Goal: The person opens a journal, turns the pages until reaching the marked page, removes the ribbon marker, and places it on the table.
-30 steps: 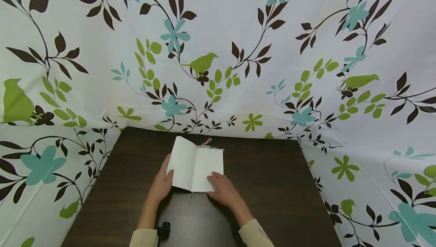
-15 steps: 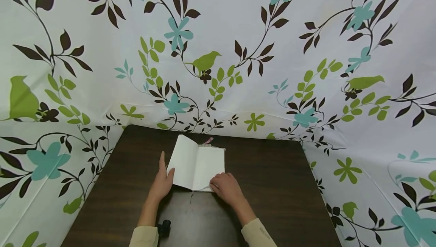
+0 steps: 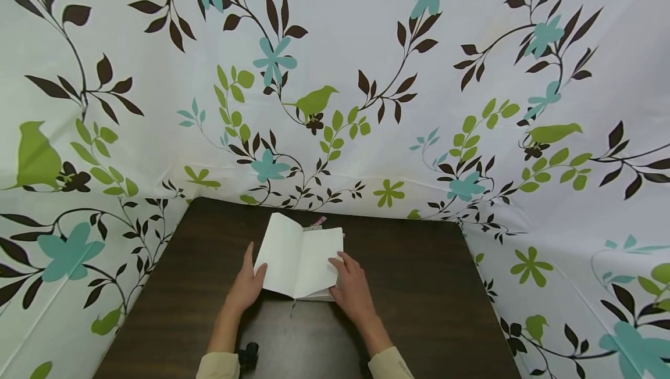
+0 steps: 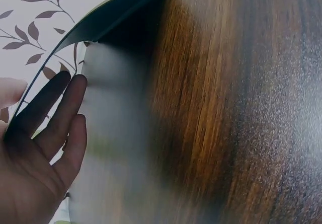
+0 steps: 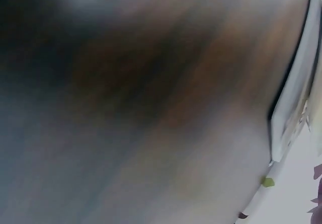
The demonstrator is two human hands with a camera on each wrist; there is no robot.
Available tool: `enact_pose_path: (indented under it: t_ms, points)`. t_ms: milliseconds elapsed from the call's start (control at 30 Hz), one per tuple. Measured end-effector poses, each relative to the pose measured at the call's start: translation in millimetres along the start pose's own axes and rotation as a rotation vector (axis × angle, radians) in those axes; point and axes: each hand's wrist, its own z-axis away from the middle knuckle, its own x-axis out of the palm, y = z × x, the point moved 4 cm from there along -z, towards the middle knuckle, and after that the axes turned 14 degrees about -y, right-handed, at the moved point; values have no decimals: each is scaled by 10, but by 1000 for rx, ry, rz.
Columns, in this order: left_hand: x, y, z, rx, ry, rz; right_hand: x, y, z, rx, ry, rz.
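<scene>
Fingers, right hand (image 3: 353,287): apparently pinching a raised leaf (image 3: 320,257); left hand (image 3: 245,283) grips the cover (image 4: 113,20), fingers apart behind, thumb (image 3: 260,272) in front. Book (image 3: 280,257) lies open on the table (image 3: 419,286). Judged step: leafing; next calls for carrying the leaf leftward. Left thumb could obstruct. Patterned cloth (image 3: 387,152) hangs beyond.

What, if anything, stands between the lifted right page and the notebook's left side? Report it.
Only the left hand, at the outer edge of the notebook, its thumb over the left page; nothing else visible stands in the way. The right hand touches the right page at its edge.
</scene>
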Motion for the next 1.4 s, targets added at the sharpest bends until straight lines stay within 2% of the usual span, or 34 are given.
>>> enact_pose_path:
  t_ms: [67,200,267,367,467,633,767,867,967,1200,1400]
  points:
    - [1,-16,14,9,-1,5,-17,-26,-30,41,22,-72]
    - [9,-11,13,61,18,32,-32,-88,-123,125,-3,-187]
    - [10,-7,4,75,33,40,-30,-126,-173,160,-31,-188]
    - [12,2,-14,71,50,27,-16,-202,-246,181,-77,-114]
    - [18,0,-29,50,59,17,22,-303,-282,173,-157,-28]
    - [32,2,-24,39,77,26,146,-512,-286,69,-296,58]
    - [47,42,-12,69,88,32,238,-675,-264,-38,-346,77]
    - [57,70,-7,82,93,59,288,-760,-246,-83,-379,60]
    - [68,92,-4,77,99,75,325,-798,-236,-87,-413,44]
    - [79,91,-24,98,120,-13,325,-769,-235,-54,-444,47]
    - [83,80,-19,112,103,10,310,-625,-202,20,-450,50]
